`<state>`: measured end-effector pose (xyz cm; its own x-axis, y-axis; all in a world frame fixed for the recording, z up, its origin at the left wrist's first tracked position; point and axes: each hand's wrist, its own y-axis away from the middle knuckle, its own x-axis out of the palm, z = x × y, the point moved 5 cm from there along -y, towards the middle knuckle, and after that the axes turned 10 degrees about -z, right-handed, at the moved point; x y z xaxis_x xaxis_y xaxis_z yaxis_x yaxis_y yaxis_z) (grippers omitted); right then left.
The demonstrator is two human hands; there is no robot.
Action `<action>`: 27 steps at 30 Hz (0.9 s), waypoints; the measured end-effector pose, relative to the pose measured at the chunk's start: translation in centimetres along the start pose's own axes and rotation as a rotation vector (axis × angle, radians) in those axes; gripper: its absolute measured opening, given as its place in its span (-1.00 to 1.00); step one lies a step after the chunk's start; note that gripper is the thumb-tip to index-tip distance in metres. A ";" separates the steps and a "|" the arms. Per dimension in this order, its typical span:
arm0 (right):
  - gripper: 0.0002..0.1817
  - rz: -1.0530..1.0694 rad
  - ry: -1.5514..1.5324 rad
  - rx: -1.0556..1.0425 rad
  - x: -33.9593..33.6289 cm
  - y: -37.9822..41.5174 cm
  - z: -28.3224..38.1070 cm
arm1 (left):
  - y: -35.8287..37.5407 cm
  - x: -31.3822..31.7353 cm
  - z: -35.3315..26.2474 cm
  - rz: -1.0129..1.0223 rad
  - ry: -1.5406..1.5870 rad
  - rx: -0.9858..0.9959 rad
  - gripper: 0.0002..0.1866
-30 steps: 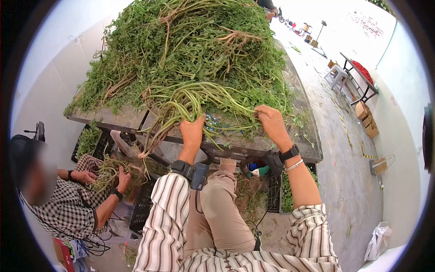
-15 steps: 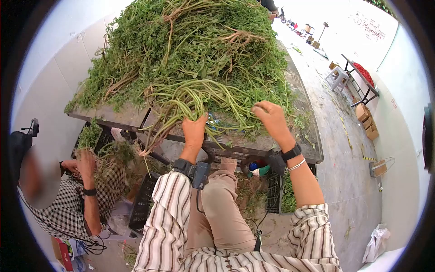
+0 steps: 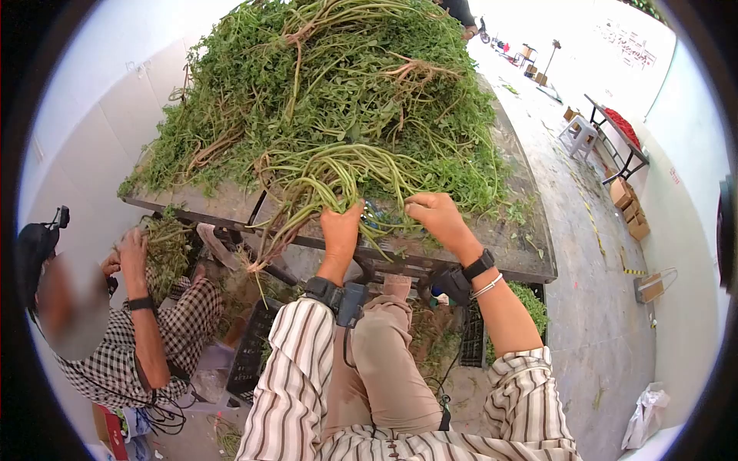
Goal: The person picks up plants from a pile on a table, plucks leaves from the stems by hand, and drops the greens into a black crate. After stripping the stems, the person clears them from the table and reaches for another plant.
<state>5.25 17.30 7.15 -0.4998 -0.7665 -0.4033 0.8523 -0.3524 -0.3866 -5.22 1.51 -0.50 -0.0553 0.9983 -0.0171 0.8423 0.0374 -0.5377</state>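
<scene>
A large heap of green leafy plants (image 3: 338, 92) covers the table (image 3: 223, 203). At its front edge my left hand (image 3: 340, 230) is closed around a bunch of long green stems (image 3: 307, 196), whose pale roots (image 3: 252, 265) hang over the edge at the left. My right hand (image 3: 438, 215) pinches at thin stems on the right side of the bunch, thumb and forefinger together. Something blue and shiny lies between the two hands, partly covered by stems.
At the left a seated co-worker (image 3: 138, 338) handles greens with both hands. Black crates (image 3: 250, 346) stand under the table, one with greens (image 3: 526, 311) at the right. Another person (image 3: 459, 11) is at the far end. A stool (image 3: 578, 138) and boxes (image 3: 630, 207) stand at right.
My right hand has moved left, closer to my left hand and the stems. The view has shifted slightly. The co-worker's hands have risen with greens.
</scene>
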 end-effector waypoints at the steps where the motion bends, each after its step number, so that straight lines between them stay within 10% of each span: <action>1: -0.72 0.000 0.002 0.001 0.2 0.0 0.0 | 0.0 0.1 -0.1 0.001 0.001 -0.002 -0.78; 6: -0.79 0.010 0.188 -0.144 3.1 0.8 1.2 | 0.0 -0.2 -1.5 0.018 0.245 -0.404 -0.80; 27: -0.77 -0.101 0.032 -0.200 2.1 1.1 2.3 | 0.1 -0.1 -2.9 0.050 0.320 -0.491 -0.68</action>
<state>5.52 14.04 7.81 -0.5882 -0.7143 -0.3792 0.7519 -0.3102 -0.5818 -3.56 1.50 1.90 0.0910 0.9603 0.2639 0.9937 -0.0700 -0.0880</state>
